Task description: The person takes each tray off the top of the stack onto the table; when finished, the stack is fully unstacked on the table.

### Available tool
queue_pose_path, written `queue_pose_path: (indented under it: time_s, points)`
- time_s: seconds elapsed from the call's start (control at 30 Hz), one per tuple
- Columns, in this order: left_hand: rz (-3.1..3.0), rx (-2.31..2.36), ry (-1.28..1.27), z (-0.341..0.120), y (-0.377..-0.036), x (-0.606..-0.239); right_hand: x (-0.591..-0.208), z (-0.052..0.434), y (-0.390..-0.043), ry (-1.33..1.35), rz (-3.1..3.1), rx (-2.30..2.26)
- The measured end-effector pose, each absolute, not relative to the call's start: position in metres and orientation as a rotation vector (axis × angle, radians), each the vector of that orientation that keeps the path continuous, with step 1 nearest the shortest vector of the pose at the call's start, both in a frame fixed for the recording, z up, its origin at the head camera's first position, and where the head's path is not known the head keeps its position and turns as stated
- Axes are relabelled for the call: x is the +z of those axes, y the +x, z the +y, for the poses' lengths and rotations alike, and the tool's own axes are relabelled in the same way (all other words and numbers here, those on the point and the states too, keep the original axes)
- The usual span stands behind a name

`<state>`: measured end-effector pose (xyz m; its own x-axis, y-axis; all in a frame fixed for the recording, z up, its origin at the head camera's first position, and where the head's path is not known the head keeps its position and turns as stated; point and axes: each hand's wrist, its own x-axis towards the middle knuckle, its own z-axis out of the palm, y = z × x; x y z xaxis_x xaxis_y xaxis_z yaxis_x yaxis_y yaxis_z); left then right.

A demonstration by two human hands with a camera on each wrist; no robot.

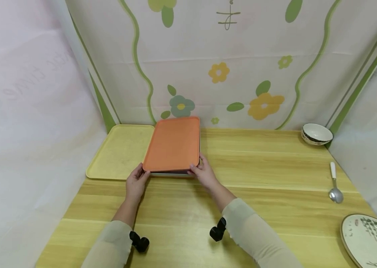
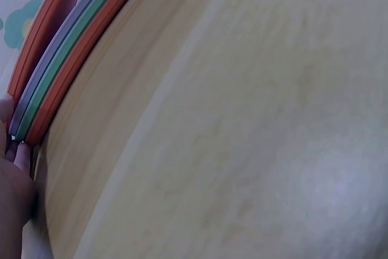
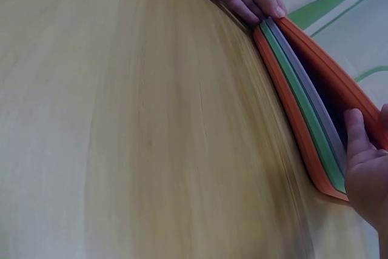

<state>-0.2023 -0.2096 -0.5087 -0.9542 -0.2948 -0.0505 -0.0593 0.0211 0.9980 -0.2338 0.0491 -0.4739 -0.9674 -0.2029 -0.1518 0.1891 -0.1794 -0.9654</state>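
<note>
An orange tray point(image 1: 173, 145) lies on top of a stack at the back left of the table, its front right corner raised. My right hand point(image 1: 205, 173) grips that corner, with fingers in the gap below the tray in the right wrist view. At the front left corner, my left hand point(image 1: 135, 184) pinches the orange tray, its thumb near the edge and its fingers lower at the stack's side. Beneath are a greyish-purple tray point(image 3: 309, 89), a green tray point(image 3: 303, 101) and another orange tray point(image 3: 291, 119), seen edge-on.
A yellow tray point(image 1: 121, 150) lies left of the stack, partly covered by it. At the right are patterned bowls point(image 1: 317, 134), a white-handled spoon point(image 1: 335, 194) and a large oval plate point(image 1: 372, 242). A flowered cloth point(image 1: 188, 74) hangs behind the wooden table point(image 1: 181, 219).
</note>
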Motion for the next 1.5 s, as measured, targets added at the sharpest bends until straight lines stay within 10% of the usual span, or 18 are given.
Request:
queue_pose_path:
  time_s: [1.5]
  points:
    - [-2.197, -1.993, 0.393, -0.206, -0.205, -0.510, -0.462, 0.218, -0.201, -0.030, 1.479, -2.560]
